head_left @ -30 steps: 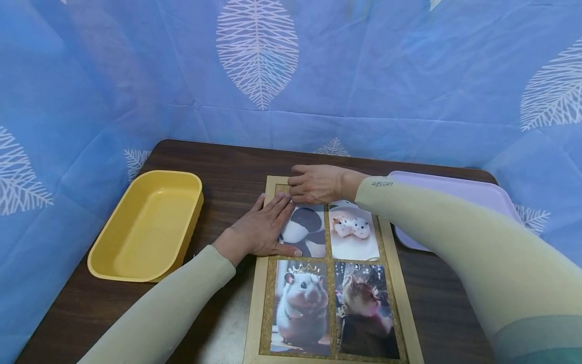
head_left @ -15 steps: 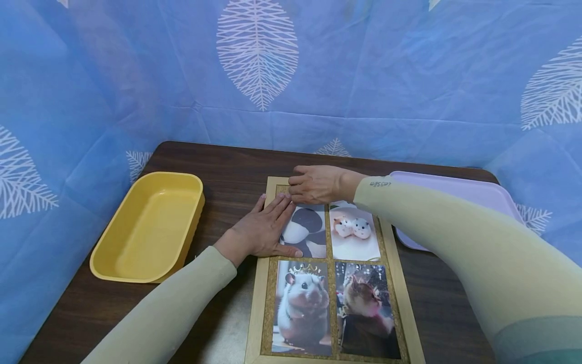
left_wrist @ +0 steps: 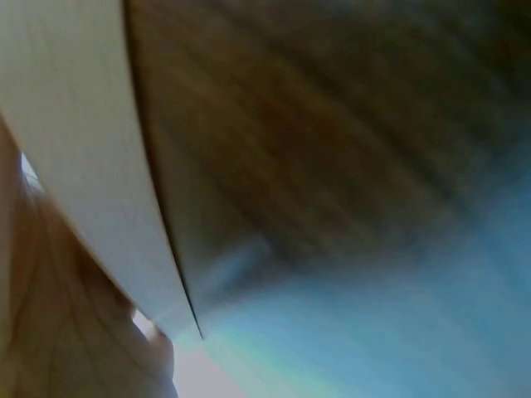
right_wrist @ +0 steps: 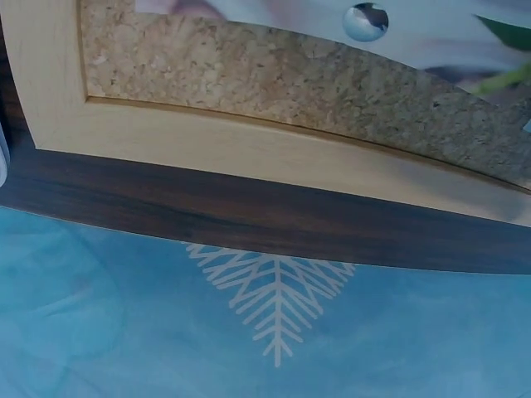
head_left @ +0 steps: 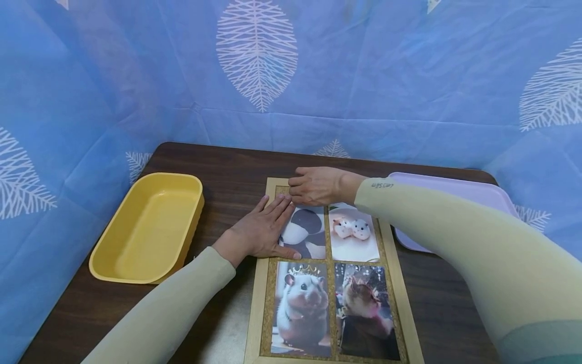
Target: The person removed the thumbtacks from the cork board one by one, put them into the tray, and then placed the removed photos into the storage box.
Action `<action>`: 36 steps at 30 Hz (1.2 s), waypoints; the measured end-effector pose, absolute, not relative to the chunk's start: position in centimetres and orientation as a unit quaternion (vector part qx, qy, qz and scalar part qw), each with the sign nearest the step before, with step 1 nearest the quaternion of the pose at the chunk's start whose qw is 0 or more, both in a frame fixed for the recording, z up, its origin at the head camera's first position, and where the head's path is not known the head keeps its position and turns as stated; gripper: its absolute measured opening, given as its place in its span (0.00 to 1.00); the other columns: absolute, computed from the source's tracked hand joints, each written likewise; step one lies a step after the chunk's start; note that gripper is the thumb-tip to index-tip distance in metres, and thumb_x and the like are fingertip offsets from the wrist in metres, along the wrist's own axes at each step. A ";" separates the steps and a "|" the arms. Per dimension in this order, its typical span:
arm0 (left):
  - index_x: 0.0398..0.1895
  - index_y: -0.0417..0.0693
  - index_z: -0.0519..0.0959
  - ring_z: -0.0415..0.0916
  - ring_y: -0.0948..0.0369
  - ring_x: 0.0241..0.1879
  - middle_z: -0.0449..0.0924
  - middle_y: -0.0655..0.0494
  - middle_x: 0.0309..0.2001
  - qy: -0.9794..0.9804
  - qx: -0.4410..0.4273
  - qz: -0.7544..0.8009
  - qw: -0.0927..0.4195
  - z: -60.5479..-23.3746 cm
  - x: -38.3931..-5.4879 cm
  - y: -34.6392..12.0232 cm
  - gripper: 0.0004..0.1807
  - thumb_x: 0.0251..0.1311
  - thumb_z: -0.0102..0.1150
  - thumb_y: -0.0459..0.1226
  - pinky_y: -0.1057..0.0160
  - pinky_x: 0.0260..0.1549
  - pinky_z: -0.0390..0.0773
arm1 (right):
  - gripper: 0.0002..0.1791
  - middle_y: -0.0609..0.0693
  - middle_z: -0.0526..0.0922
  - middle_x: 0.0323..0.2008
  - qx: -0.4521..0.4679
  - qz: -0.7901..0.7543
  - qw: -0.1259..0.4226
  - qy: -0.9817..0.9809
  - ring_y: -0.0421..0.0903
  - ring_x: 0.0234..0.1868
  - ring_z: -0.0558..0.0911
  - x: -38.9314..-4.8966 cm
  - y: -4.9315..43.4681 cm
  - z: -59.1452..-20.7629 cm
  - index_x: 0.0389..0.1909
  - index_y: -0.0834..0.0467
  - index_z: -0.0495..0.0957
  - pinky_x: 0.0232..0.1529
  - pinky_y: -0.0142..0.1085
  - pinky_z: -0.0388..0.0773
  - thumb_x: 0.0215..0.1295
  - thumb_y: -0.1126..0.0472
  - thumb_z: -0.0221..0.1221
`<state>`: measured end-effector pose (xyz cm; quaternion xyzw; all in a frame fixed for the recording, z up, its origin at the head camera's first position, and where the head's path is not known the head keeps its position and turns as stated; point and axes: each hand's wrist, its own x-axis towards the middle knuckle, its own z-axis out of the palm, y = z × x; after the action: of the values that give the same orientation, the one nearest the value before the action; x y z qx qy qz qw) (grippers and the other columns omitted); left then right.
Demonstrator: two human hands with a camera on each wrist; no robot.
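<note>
A wood-framed cork board (head_left: 261,303) lies on the table with photos on it. My left hand (head_left: 256,232) rests with straight, spread fingers over the upper-left photo (head_left: 306,227) and the board's left edge. My right hand (head_left: 318,186) is bent down at that photo's top edge, its fingers curled close to the left fingertips. Whatever the right fingertips touch or pinch is hidden. Beside it lies a photo of two spotted white animals (head_left: 353,232). Below are a crowned hamster photo (head_left: 301,308) and a darker animal photo (head_left: 366,311). In the right wrist view, a shiny round stud (right_wrist: 366,21) shows on a photo.
To the left stands a deep yellow tray (head_left: 145,227). A pale purple tray (head_left: 454,189) lies at the back right, partly behind the right sleeve. The dark wooden table (head_left: 227,167) ends at a blue leaf-print cloth (head_left: 364,76).
Both hands stay at nearly the same place on the board. The right hand's wrist shifts only very slightly, and the photos lie as before.
</note>
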<state>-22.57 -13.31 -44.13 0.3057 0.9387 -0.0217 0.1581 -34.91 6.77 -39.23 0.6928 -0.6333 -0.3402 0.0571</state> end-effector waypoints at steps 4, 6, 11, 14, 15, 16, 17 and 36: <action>0.87 0.49 0.32 0.24 0.52 0.86 0.24 0.52 0.87 0.939 0.305 -0.021 0.158 -44.2 -22.6 -13.3 0.68 0.59 0.35 0.84 0.42 0.83 0.31 | 0.20 0.49 0.82 0.62 0.692 -0.345 0.059 -0.632 0.51 0.63 0.75 -34.9 6.6 -39.3 0.70 0.52 0.77 0.63 0.51 0.74 0.84 0.53 0.51; 0.87 0.49 0.32 0.24 0.52 0.86 0.25 0.52 0.87 0.939 0.303 -0.022 0.159 -44.2 -22.6 -13.3 0.68 0.59 0.35 0.84 0.43 0.83 0.31 | 0.21 0.49 0.82 0.62 0.691 -0.346 0.060 -0.632 0.51 0.63 0.75 -34.8 6.5 -39.3 0.70 0.53 0.76 0.64 0.51 0.74 0.84 0.53 0.50; 0.87 0.49 0.31 0.23 0.53 0.86 0.26 0.52 0.87 0.940 0.301 -0.024 0.158 -44.3 -22.6 -13.3 0.68 0.59 0.35 0.84 0.43 0.83 0.31 | 0.22 0.49 0.81 0.63 0.685 -0.354 0.060 -0.634 0.51 0.64 0.75 -34.8 6.3 -39.5 0.71 0.53 0.75 0.64 0.51 0.73 0.85 0.52 0.48; 0.87 0.49 0.31 0.23 0.53 0.86 0.26 0.52 0.87 0.940 0.301 -0.023 0.158 -44.3 -22.6 -13.2 0.68 0.59 0.36 0.84 0.43 0.83 0.31 | 0.21 0.49 0.81 0.63 0.680 -0.361 0.058 -0.636 0.51 0.64 0.75 -34.8 6.2 -39.7 0.70 0.53 0.76 0.65 0.52 0.73 0.85 0.52 0.48; 0.87 0.49 0.31 0.23 0.54 0.86 0.26 0.52 0.87 0.940 0.301 -0.021 0.158 -44.3 -22.6 -13.2 0.68 0.59 0.36 0.84 0.43 0.83 0.31 | 0.20 0.49 0.82 0.62 0.679 -0.363 0.059 -0.635 0.51 0.64 0.75 -34.8 6.1 -39.7 0.69 0.53 0.77 0.66 0.52 0.73 0.85 0.52 0.48; 0.87 0.49 0.31 0.24 0.54 0.86 0.26 0.52 0.87 0.940 0.300 -0.021 0.158 -44.3 -22.6 -13.1 0.68 0.59 0.36 0.84 0.43 0.83 0.30 | 0.20 0.49 0.82 0.62 0.678 -0.364 0.061 -0.636 0.51 0.63 0.75 -34.7 6.1 -39.8 0.68 0.53 0.77 0.65 0.52 0.73 0.85 0.52 0.48; 0.87 0.50 0.31 0.24 0.54 0.86 0.26 0.52 0.87 0.940 0.300 -0.020 0.158 -44.3 -22.6 -13.1 0.68 0.58 0.36 0.84 0.44 0.83 0.30 | 0.19 0.49 0.82 0.61 0.677 -0.364 0.062 -0.636 0.51 0.62 0.75 -34.7 6.1 -39.8 0.66 0.53 0.78 0.65 0.51 0.73 0.85 0.52 0.48; 0.86 0.50 0.30 0.22 0.54 0.85 0.25 0.53 0.87 0.941 0.297 -0.028 0.159 -44.3 -22.6 -13.3 0.68 0.58 0.35 0.84 0.44 0.83 0.30 | 0.17 0.48 0.83 0.58 0.669 -0.374 0.074 -0.638 0.50 0.62 0.75 -34.6 5.4 -39.8 0.62 0.51 0.81 0.69 0.53 0.70 0.85 0.51 0.49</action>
<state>-22.55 -13.30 -44.29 0.2968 0.9412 -0.0283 0.1590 -34.63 5.39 -39.79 0.6692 -0.6379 -0.3740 0.0737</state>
